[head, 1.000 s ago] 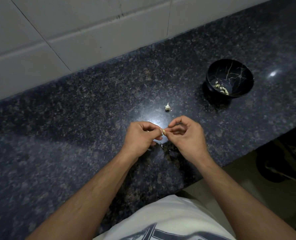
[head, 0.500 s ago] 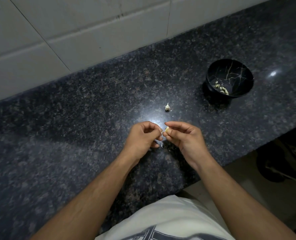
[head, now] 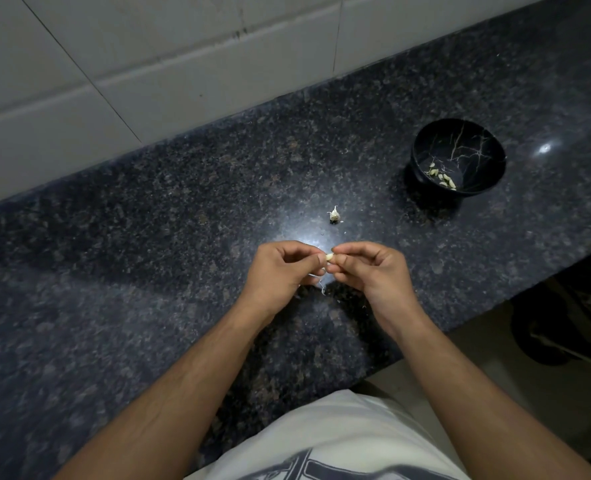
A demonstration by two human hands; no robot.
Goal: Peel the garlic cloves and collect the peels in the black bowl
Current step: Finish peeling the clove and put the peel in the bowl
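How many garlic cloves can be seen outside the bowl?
2. One clove is pinched between the left hand and right hand. Another clove lies on the counter beyond them. Hands may hide more.

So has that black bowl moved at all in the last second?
No. The bowl sits in the same spot on the counter, same gap from the loose clove.

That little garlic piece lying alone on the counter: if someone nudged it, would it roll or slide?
The garlic piece looks tiny and papery, so it is probably very light. The granite counter is polished and shiny, so a nudge would likely send it skidding. Its pointed, uneven shape suggests a wobble rather than a clean roll.
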